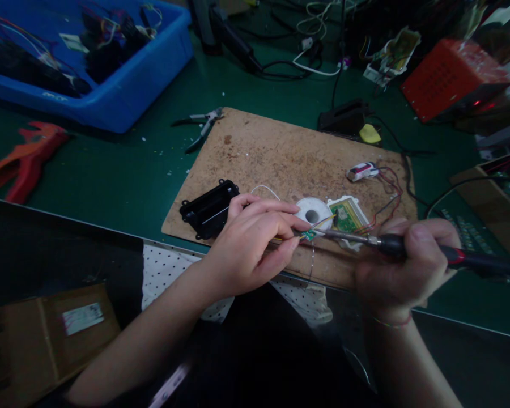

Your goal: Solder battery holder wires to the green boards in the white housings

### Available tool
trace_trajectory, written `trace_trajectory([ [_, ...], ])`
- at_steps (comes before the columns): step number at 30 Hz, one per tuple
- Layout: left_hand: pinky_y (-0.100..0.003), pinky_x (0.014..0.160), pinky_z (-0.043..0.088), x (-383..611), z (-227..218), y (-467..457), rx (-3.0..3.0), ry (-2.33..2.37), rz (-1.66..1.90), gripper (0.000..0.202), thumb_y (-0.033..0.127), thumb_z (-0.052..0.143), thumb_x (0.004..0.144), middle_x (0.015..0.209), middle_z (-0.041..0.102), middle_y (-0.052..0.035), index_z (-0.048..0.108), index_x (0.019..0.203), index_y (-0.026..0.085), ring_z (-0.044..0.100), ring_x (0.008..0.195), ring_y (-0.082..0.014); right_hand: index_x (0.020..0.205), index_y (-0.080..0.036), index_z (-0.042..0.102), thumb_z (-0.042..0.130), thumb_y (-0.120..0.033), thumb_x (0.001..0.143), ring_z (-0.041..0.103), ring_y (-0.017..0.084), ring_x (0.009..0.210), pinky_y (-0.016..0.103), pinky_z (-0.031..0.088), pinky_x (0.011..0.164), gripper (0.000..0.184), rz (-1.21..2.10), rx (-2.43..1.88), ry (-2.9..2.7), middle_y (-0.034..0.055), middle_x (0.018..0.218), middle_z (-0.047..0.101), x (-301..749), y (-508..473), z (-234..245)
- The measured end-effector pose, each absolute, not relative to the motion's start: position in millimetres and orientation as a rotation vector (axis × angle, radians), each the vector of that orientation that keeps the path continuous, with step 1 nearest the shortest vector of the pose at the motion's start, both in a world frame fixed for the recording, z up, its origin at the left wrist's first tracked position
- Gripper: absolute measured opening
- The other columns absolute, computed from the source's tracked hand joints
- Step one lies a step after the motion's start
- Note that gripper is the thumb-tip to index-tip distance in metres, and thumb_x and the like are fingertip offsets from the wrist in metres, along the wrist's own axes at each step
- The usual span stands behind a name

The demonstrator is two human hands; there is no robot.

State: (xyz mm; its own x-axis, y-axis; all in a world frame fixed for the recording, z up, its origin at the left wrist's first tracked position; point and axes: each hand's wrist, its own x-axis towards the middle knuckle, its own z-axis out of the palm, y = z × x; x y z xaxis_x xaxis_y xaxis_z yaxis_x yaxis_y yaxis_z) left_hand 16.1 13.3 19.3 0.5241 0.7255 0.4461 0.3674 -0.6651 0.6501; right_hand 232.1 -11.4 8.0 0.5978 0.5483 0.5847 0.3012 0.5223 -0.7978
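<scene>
My right hand [420, 255] grips a soldering iron [393, 245], its tip touching or right beside a small green circuit board [309, 234]. With thumb and fingers pinched, my left hand [255, 238] holds a thin yellow wire [301, 237] at that board's left edge. My left fingertips reach over a white spool of solder [323, 211]. Behind the iron lies a white case with a green board [349, 214], wired to a small battery [362, 171]. A black plastic housing [208, 209] sits left of my left hand, partly covered by it.
Under the work lies a brown board [272, 141] on the green table. Cutting pliers [204, 124] rest at its upper left corner. Further out are a blue bin [123, 96], red-orange pliers [29, 158], a black iron stand [344, 116] and a red box [454, 79]. Cables trail around the right side.
</scene>
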Motion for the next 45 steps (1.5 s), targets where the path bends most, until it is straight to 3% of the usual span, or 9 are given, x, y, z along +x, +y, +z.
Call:
trace_trajectory([
  [5, -0.047, 0.111, 0.036, 15.2, 19.7, 13.7, 2.280, 0.894, 0.983, 0.011, 0.017, 0.062, 0.097, 0.113, 0.083, 0.0008, 0.058, 0.089, 0.023, 0.071, 0.122, -0.0223, 0.072, -0.021, 0.060, 0.063, -0.042, 0.096, 0.047, 0.008, 0.046, 0.025, 0.033, 0.043, 0.032, 0.110, -1.167, -0.969, -0.0054, 0.060, 0.046, 228.4, -12.7, 7.4],
  [8, -0.047, 0.111, 0.036, 15.6, 19.6, 13.9, 2.287, 0.899, 0.985, 0.012, 0.017, 0.062, 0.097, 0.113, 0.083, 0.0010, 0.057, 0.088, 0.023, 0.071, 0.122, -0.0219, 0.102, -0.022, 0.072, 0.061, -0.052, 0.099, 0.060, 0.005, 0.049, 0.023, 0.036, 0.039, 0.033, 0.074, -1.215, -1.028, -0.0007, 0.092, 0.069, 225.4, -14.6, 5.5],
  [11, -0.046, 0.111, 0.035, 16.8, 18.6, 13.7, 2.286, 0.899, 0.985, 0.012, 0.016, 0.063, 0.097, 0.113, 0.083, 0.0017, 0.058, 0.088, 0.023, 0.070, 0.123, -0.0213, 0.118, -0.025, 0.072, 0.073, -0.035, 0.095, 0.073, 0.009, 0.062, 0.024, 0.054, 0.055, 0.025, 0.126, -1.276, -1.195, 0.0023, 0.114, 0.076, 223.7, -18.1, 5.3],
  [16, -0.047, 0.112, 0.034, 12.2, 22.1, 11.1, 2.320, 0.894, 0.957, 0.005, 0.019, 0.066, 0.099, 0.116, 0.082, 0.0007, 0.064, 0.096, 0.022, 0.070, 0.124, -0.0220, 0.134, -0.030, 0.063, 0.089, -0.018, 0.076, 0.078, 0.019, 0.080, 0.040, 0.064, 0.088, 0.065, 0.338, -1.267, -1.497, -0.0032, 0.091, 0.078, 224.0, -22.9, 6.5],
  [22, -0.039, 0.100, 0.051, -11.5, 40.2, 22.4, 2.354, 0.909, 1.246, 0.021, 0.014, 0.071, 0.093, 0.113, 0.082, -0.0013, 0.069, 0.112, 0.024, 0.077, 0.106, -0.0198, 0.135, -0.032, 0.062, 0.089, -0.017, 0.076, 0.077, 0.020, 0.082, 0.043, 0.063, 0.090, 0.066, 0.334, -1.312, -1.504, -0.0027, 0.090, 0.078, 224.7, -22.8, 6.2],
  [26, -0.042, 0.098, 0.052, -20.9, 46.0, 44.9, 2.641, 1.038, 1.001, 0.025, 0.020, 0.068, 0.098, 0.128, 0.077, -0.0042, 0.072, 0.121, 0.025, 0.073, 0.115, -0.0242, 0.133, -0.031, 0.063, 0.088, -0.019, 0.077, 0.076, 0.018, 0.081, 0.041, 0.063, 0.088, 0.063, 0.327, -1.309, -1.495, -0.0029, 0.089, 0.077, 223.8, -22.0, 6.6],
  [32, -0.046, 0.103, 0.043, -20.4, 46.0, 55.2, 2.842, 0.978, 0.926, 0.017, 0.021, 0.064, 0.102, 0.112, 0.082, 0.0000, 0.077, 0.110, 0.029, 0.075, 0.112, -0.0242, 0.132, -0.031, 0.064, 0.088, -0.019, 0.077, 0.075, 0.018, 0.080, 0.042, 0.062, 0.090, 0.061, 0.339, -1.303, -1.470, -0.0025, 0.090, 0.077, 223.2, -21.6, 3.7],
  [39, -0.026, 0.082, 0.052, -6.4, 39.7, 28.4, 2.399, 0.984, 1.151, 0.014, 0.019, 0.074, 0.097, 0.101, 0.082, 0.0025, 0.074, 0.111, 0.023, 0.075, 0.087, -0.0122, 0.133, -0.031, 0.064, 0.087, -0.014, 0.076, 0.074, 0.017, 0.079, 0.038, 0.063, 0.086, 0.064, 0.374, -1.286, -1.499, -0.0029, 0.090, 0.076, 223.6, -21.6, 5.5],
  [45, -0.024, 0.081, 0.051, 3.8, 32.1, 21.3, 2.253, 1.080, 1.005, 0.003, 0.021, 0.070, 0.099, 0.093, 0.078, 0.0038, 0.072, 0.098, 0.022, 0.072, 0.084, -0.0120, 0.133, -0.032, 0.064, 0.086, -0.016, 0.077, 0.075, 0.019, 0.082, 0.044, 0.061, 0.092, 0.062, 0.366, -1.319, -1.507, -0.0030, 0.092, 0.076, 224.9, -22.3, 4.8],
])
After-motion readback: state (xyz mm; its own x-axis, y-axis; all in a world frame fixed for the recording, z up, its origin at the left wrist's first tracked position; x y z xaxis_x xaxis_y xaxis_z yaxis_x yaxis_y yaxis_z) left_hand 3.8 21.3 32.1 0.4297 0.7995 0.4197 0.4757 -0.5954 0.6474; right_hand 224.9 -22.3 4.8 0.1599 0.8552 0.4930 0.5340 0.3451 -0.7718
